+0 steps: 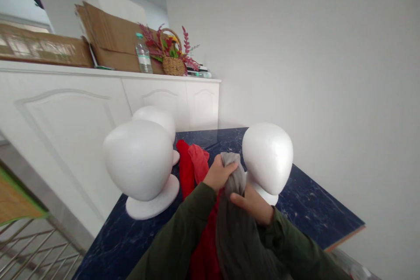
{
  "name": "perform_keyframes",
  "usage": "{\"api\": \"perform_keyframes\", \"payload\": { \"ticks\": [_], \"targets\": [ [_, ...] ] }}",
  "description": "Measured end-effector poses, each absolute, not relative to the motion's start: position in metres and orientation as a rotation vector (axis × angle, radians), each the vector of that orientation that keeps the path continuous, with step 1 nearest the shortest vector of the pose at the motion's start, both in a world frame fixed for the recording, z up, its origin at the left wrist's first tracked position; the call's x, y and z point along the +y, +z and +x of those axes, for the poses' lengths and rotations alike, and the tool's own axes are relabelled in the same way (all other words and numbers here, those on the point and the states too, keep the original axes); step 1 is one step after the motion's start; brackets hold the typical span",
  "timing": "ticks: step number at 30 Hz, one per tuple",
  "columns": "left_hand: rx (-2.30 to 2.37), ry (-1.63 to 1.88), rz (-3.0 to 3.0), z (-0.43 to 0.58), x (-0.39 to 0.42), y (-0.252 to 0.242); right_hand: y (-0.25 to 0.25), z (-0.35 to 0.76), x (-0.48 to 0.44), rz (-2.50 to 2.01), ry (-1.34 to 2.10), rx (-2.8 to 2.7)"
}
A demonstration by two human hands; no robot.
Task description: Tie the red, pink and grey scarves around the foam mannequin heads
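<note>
A long grey cloth, perhaps a scarf (234,227), is bunched between my two hands and hangs down toward me. My left hand (219,173) grips its upper left side near the folded end. Lower on the right, my right hand (255,204) is closed on the same cloth, thumb lying across the front. Red cloth (186,168) and a coral-pink cloth (199,162) lie lengthwise on the table, partly under my left forearm. Just beyond my right hand stands a white mannequin head (268,155). Another white mannequin head (139,162) stands at the left, partly covering a third (157,118).
The dark blue marbled table (315,205) has its right corner by the wall. White cabinets (164,96) stand behind, bearing cardboard boxes (114,30), a plastic bottle (143,54) and a flower basket (173,65). A metal rack (36,245) is at lower left.
</note>
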State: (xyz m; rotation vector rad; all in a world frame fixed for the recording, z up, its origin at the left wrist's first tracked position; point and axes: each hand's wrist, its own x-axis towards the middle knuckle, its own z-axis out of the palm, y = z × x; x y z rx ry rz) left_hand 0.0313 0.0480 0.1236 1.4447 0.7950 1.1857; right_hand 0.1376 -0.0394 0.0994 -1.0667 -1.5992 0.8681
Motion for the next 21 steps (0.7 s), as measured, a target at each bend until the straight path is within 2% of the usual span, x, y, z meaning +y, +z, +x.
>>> {"api": "perform_keyframes", "payload": {
  "ticks": [2,5,8,11,14,18,21],
  "targets": [
    [0.744,1.177,1.455,0.030,0.039,0.131,0.112,0.131,-0.034,-1.045,1.042,-1.444],
    [0.527,1.210,1.468,0.014,0.040,0.145,0.120,0.140,-0.042,-0.887,1.525,-1.087],
    [0.486,1.319,1.852,-0.004,0.055,0.148,0.130,0.164,-0.061,-0.620,1.866,-0.942],
    [0.807,1.435,2.257,-0.010,0.073,0.138,0.149,0.185,-0.083,-0.454,1.889,-0.999],
    [1.058,1.388,2.372,-0.005,0.083,0.123,0.168,0.191,-0.102,-0.377,1.859,-1.075],
    [0.686,0.926,2.390,0.015,0.073,0.106,0.190,0.187,-0.110,-0.416,1.872,-1.144],
    [0.343,0.639,2.066,0.037,0.056,0.097,0.203,0.186,-0.108,-0.484,1.867,-1.172]
  ]
}}
